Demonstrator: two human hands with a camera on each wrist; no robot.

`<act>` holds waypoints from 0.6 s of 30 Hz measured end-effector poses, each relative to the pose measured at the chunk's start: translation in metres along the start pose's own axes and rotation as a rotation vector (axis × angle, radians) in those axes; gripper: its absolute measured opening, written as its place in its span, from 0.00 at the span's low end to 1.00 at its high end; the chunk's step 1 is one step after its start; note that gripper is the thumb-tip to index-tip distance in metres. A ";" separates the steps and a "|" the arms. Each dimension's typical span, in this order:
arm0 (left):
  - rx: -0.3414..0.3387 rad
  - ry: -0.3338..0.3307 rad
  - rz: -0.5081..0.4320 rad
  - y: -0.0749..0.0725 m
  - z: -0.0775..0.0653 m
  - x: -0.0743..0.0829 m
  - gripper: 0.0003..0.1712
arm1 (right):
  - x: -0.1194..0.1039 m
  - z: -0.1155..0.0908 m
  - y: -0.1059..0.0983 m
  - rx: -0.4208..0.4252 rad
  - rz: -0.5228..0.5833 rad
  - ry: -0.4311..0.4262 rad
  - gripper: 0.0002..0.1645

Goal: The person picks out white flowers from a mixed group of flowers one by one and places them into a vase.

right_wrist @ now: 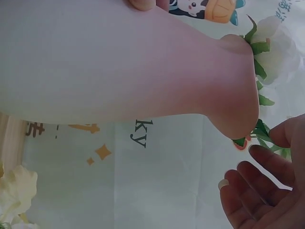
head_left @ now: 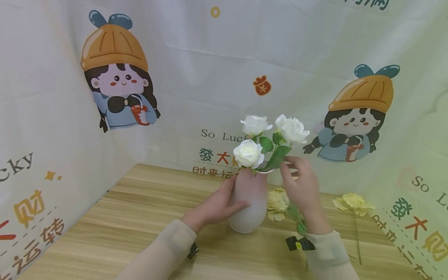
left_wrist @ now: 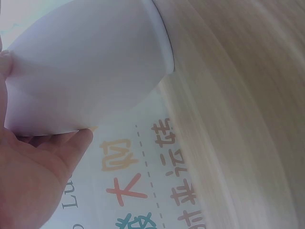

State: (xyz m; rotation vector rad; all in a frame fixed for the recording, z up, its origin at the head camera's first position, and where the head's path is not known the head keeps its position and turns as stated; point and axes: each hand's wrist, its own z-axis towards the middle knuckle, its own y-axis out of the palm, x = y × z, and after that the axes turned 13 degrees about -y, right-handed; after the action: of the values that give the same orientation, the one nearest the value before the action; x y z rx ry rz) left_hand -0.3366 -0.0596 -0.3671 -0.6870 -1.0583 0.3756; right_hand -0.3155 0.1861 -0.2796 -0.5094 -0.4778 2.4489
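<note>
A pink and white vase [head_left: 249, 202] stands upright on the wooden table, with three white roses in its mouth: one front left [head_left: 249, 153], one behind it [head_left: 256, 125], one at the right [head_left: 292, 129]. My left hand [head_left: 218, 202] grips the vase from the left, thumb across its front and fingers behind; the left wrist view shows these fingers [left_wrist: 76, 148] along its wall. At the rim's right side, my right hand [head_left: 302, 186] pinches a green leaf [head_left: 279, 157] of a rose between thumb and index finger. Its other fingers [right_wrist: 252, 186] are loosely curled, away from the vase.
A yellow flower [head_left: 278, 203] lies on the table [head_left: 140, 217] behind my right wrist, partly hidden. Another yellow flower [head_left: 353, 203] with a long thin stem lies farther right. A printed cloth [head_left: 196, 77] hangs around the table's back and sides.
</note>
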 end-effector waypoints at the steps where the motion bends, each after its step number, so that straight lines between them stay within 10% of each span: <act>1: 0.001 0.000 0.001 0.000 0.000 0.000 0.57 | 0.000 0.000 0.000 0.000 -0.003 0.002 0.16; 18: 0.004 0.003 0.012 0.000 0.000 0.000 0.57 | 0.021 -0.002 -0.009 -0.037 -0.035 0.014 0.14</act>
State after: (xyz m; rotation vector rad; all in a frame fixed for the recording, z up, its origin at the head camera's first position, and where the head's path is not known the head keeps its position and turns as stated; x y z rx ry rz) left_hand -0.3366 -0.0593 -0.3671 -0.6908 -1.0512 0.3867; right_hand -0.3264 0.2061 -0.2830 -0.5283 -0.5230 2.4057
